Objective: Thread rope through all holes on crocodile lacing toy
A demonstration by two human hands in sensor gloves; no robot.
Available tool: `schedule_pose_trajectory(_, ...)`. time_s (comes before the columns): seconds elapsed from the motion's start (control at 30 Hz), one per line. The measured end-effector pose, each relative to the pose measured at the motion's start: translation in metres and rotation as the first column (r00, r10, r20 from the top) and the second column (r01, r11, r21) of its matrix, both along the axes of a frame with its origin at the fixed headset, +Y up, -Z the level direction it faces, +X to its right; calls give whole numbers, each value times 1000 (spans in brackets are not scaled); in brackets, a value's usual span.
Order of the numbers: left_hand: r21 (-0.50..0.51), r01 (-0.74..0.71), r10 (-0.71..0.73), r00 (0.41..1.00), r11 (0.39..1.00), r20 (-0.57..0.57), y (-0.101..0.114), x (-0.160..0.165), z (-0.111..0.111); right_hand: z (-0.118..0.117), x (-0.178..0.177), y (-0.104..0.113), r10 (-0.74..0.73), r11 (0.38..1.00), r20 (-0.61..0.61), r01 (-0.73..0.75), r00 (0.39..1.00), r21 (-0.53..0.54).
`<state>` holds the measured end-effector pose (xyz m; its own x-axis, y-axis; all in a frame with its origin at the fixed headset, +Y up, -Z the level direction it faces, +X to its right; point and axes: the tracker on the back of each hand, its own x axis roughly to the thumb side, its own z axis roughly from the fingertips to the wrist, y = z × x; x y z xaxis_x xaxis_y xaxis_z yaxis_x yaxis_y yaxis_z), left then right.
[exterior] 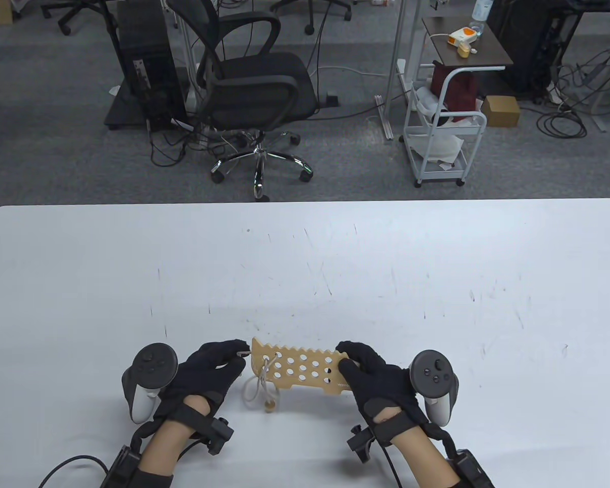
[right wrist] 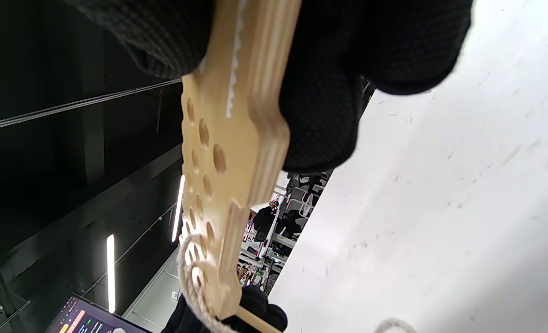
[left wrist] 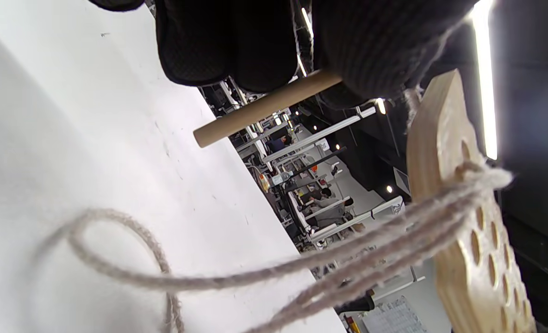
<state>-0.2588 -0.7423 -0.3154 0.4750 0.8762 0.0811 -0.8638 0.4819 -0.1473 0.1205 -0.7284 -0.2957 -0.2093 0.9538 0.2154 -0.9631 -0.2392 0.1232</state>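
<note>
Low in the table view, just left of centre, the wooden crocodile lacing toy is held above the white desk between two gloved hands, its toothed edge toward the top of the frame and its rows of round holes facing the camera. The right hand grips the toy's right end, thumb on the face and fingers wrapped behind; in the right wrist view those fingers are pressed tight on both sides of the board near the top of the frame. The left hand sits at the toy's left end with its fingertips drawn together, and the left wrist view shows them pinching a slim wooden lacing needle that juts toward the left of the frame beside the toy's rounded edge. The pale rope passes through a hole near the toy's left end and hangs in loops below it, ending in a small wooden bead that appears to lie on the desk; in the left wrist view several strands run from that hole toward the lower left, one curling into a loop on the desk surface. No writing on the toy can be read; a faint mark by its lower right edge is too small to make out.
</note>
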Motion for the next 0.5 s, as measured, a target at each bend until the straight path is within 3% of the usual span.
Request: schedule_pose_trajectory(0.5,41,-91,95,989,995,-112,9,-20,3,-5,10,-3,4,1000,48,-3,999,-26)
